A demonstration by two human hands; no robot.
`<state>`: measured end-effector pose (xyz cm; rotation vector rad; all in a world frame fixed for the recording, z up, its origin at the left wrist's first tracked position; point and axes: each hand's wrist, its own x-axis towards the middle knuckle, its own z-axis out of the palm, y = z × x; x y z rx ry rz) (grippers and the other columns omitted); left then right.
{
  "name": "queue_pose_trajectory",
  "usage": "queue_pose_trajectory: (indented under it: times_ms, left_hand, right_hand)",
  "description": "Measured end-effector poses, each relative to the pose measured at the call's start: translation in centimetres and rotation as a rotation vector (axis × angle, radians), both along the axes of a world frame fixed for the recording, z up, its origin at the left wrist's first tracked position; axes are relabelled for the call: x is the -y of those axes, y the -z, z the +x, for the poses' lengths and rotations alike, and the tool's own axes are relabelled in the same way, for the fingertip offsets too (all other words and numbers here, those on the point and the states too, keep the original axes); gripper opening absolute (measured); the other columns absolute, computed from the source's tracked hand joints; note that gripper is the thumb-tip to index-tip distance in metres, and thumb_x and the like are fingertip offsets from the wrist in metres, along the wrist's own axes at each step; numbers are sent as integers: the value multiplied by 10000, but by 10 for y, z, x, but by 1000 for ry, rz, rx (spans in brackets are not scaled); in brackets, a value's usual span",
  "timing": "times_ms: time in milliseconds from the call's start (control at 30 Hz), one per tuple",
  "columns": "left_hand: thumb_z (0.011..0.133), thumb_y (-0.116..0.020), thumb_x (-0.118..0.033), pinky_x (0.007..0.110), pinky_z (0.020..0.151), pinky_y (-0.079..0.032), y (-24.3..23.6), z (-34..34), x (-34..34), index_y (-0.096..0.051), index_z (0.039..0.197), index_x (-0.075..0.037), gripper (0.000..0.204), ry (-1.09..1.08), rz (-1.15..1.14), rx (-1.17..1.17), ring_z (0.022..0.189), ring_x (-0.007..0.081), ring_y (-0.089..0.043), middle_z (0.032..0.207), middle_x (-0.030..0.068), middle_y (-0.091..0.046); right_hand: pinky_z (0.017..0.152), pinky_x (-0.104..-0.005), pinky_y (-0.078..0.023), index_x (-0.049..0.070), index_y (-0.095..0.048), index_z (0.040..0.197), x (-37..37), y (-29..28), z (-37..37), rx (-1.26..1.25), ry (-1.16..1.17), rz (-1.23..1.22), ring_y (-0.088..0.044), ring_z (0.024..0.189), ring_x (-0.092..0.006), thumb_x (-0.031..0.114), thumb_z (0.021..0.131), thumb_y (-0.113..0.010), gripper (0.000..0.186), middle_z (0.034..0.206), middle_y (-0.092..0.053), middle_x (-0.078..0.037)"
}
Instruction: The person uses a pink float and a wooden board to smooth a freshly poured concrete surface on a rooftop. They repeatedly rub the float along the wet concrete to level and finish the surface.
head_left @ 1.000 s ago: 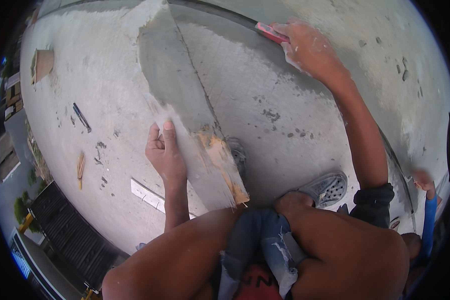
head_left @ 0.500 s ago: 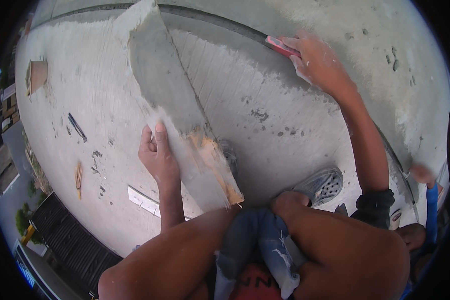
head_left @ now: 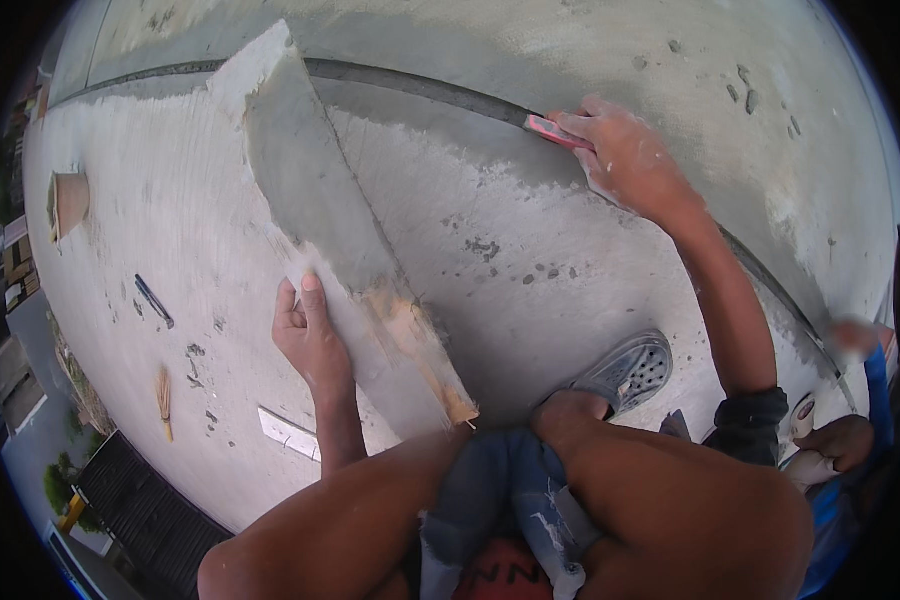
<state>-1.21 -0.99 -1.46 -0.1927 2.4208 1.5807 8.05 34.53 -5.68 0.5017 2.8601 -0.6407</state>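
My left hand [head_left: 313, 325] grips the left edge of a long wooden board [head_left: 315, 190] smeared with grey cement, its thumb on top. The board slants up and away from my lap, and bare wood shows at its near end. My right hand [head_left: 635, 165], dusted with pale powder, is closed around a small tool with a red-pink handle [head_left: 562, 132]. The tool's front end is at the dark groove [head_left: 420, 85] that curves across the concrete; its working part is not visible. Damp grey cement lines the groove.
Cement crumbs [head_left: 483, 248] dot the concrete floor. At left are a brown bucket-like container [head_left: 70, 203], a dark thin tool [head_left: 154, 300], a straw brush [head_left: 164, 402] and a white strip [head_left: 288, 432]. My clog [head_left: 630, 372] stands near. Another person's blue sleeve [head_left: 876, 385] is at right.
The view has shifted, so floor and groove sit lower. My right hand stays at about the same stretch of groove. The board now hides the other shoe that showed beside it.
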Motion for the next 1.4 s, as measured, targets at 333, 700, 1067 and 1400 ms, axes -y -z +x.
queue_pose_trajectory:
  times_ms: [333,700,1067,1400]
  left_hand:
    - [1092,-603,-229,217,735,-551,-3,-1,5,-603,1288,96,379,10,57,-50,840,92,-701,1021,132,-754]
    - [1098,-592,-227,233,758,-557,4,0,7,-605,1275,100,372,5,49,-15,844,106,-704,1025,134,-754]
    - [1086,-618,-234,225,760,-559,5,0,2,-613,1276,89,375,47,82,-15,849,94,-705,1030,131,-758]
    - [1092,-603,-228,220,751,-556,1,-1,5,-607,1287,93,375,-7,55,-1,842,98,-709,1033,126,-759]
  right_hand:
    - [889,-479,-556,107,-718,1291,10,-16,3,2,57,91,-673,1009,-344,42,961,-584,362,1063,-654,-147]
    - [857,-468,-558,123,-718,1284,9,-12,-1,-238,46,11,-676,966,-345,47,953,-589,363,1019,-672,-128]
    - [893,-464,-545,143,-707,1319,11,-6,0,-61,71,32,-669,1011,-335,65,970,-602,373,1081,-656,-127]
    - [900,-442,-527,128,-679,1343,-18,-27,65,39,137,-5,-657,1025,-348,43,941,-651,412,1145,-660,-132]
